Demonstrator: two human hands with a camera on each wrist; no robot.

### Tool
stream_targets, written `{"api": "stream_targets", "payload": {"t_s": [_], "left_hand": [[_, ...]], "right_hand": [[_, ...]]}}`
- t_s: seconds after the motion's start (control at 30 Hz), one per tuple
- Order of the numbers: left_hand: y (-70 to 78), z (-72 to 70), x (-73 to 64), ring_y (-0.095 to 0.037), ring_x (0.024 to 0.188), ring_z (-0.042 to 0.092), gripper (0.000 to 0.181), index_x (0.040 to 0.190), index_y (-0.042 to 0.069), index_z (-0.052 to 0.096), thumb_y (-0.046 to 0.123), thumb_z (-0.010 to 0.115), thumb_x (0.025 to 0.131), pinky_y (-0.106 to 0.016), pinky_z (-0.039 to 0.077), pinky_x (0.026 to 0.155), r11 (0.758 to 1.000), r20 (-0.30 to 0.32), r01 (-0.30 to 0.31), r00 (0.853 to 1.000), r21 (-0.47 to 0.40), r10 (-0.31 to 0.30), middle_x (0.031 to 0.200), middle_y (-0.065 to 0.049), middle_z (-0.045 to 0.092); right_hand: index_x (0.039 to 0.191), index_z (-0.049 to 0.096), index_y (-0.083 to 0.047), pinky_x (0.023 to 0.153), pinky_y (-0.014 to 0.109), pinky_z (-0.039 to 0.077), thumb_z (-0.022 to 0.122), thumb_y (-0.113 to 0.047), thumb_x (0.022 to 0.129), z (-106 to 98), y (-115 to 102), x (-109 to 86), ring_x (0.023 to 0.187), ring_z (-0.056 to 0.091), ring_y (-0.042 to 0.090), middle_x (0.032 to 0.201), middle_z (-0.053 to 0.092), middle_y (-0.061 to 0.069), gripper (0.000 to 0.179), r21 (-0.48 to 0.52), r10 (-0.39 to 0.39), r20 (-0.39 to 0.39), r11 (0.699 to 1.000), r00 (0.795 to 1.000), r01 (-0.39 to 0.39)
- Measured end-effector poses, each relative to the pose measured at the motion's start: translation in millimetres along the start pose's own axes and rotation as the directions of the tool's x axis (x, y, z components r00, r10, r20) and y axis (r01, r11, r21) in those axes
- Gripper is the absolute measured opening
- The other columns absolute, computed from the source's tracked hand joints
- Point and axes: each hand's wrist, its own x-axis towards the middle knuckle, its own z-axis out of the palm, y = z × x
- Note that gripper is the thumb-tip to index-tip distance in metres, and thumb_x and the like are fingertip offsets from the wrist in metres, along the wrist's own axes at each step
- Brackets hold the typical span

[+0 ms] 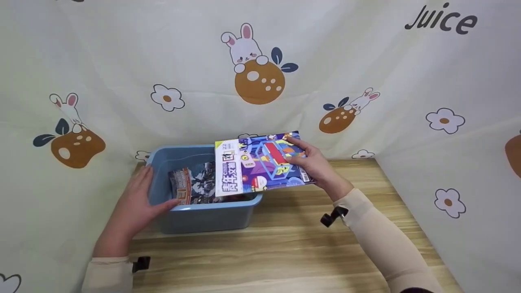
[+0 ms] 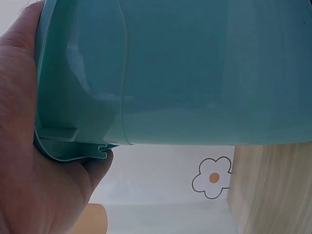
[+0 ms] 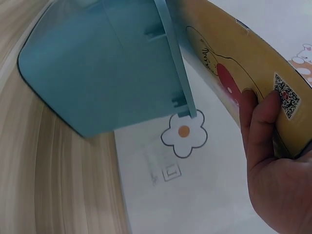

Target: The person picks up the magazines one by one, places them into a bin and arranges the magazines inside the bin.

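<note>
A blue plastic bin stands on the wooden tabletop, left of the middle. My left hand grips its rim at the near left corner, thumb along the front edge and fingers along the left side. In the left wrist view the hand wraps this rim closely. My right hand holds a colourful magazine by its right end, thumb on the cover and fingers beneath. The magazine's left part overlaps the bin's opening in the head view. Another magazine with a grey and orange cover lies inside the bin, partly hidden.
Pale cloth printed with rabbits, oranges and flowers encloses the tabletop at the back and both sides. Wooden tabletop extends in front of the bin and to its right. The right wrist view shows the magazine's tan back cover beside the bin's rim.
</note>
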Motion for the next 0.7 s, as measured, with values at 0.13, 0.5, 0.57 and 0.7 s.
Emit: {"api": "stream_targets", "payload": {"t_s": [0.13, 0.5, 0.57, 0.7], "left_hand": [[0.1, -0.4, 0.2, -0.054, 0.167, 0.008, 0.135, 0.176, 0.000, 0.013, 0.077, 0.079, 0.087, -0.085, 0.024, 0.119, 1.000, 0.003, 0.005, 1.000, 0.006, -0.005, 0.182, -0.028, 0.010], [0.9, -1.1, -0.1, -0.052, 0.167, 0.007, 0.136, 0.177, 0.002, 0.010, 0.079, 0.078, 0.087, -0.084, 0.024, 0.120, 1.000, 0.017, 0.016, 1.000, 0.006, -0.016, 0.183, -0.027, 0.007], [1.4, -1.6, -0.3, -0.052, 0.168, 0.006, 0.136, 0.177, 0.002, 0.010, 0.079, 0.078, 0.088, -0.084, 0.023, 0.121, 1.000, 0.019, 0.015, 1.000, 0.010, -0.015, 0.183, -0.027, 0.007], [3.0, -2.1, -1.4, -0.052, 0.168, 0.005, 0.136, 0.176, 0.001, 0.008, 0.078, 0.077, 0.089, -0.084, 0.022, 0.121, 1.000, 0.029, 0.024, 0.999, 0.014, -0.024, 0.183, -0.027, 0.005]], "right_hand": [[0.161, 0.058, -0.042, 0.092, 0.039, 0.067, 0.087, -0.024, 0.099, 13.6, -0.9, 3.7, 0.117, 0.072, 0.037, 0.156, 0.049, 0.017, 0.070, 0.009, -0.012, 0.013, 1.000, 1.000, 0.012], [0.161, 0.058, -0.039, 0.093, 0.039, 0.066, 0.086, -0.023, 0.098, 54.1, -8.0, 7.9, 0.119, 0.070, 0.037, 0.157, 0.048, 0.015, 0.071, -0.030, -0.042, 0.027, 0.999, 0.999, 0.043], [0.162, 0.058, -0.037, 0.094, 0.038, 0.065, 0.086, -0.022, 0.098, 61.7, -9.9, 9.7, 0.120, 0.069, 0.035, 0.158, 0.048, 0.015, 0.071, -0.054, -0.066, 0.032, 0.996, 0.997, 0.068], [0.162, 0.059, -0.034, 0.094, 0.037, 0.064, 0.086, -0.021, 0.097, 76.6, -14.0, 11.8, 0.122, 0.068, 0.033, 0.157, 0.050, 0.014, 0.072, -0.075, -0.092, 0.039, 0.993, 0.995, 0.094]]}}
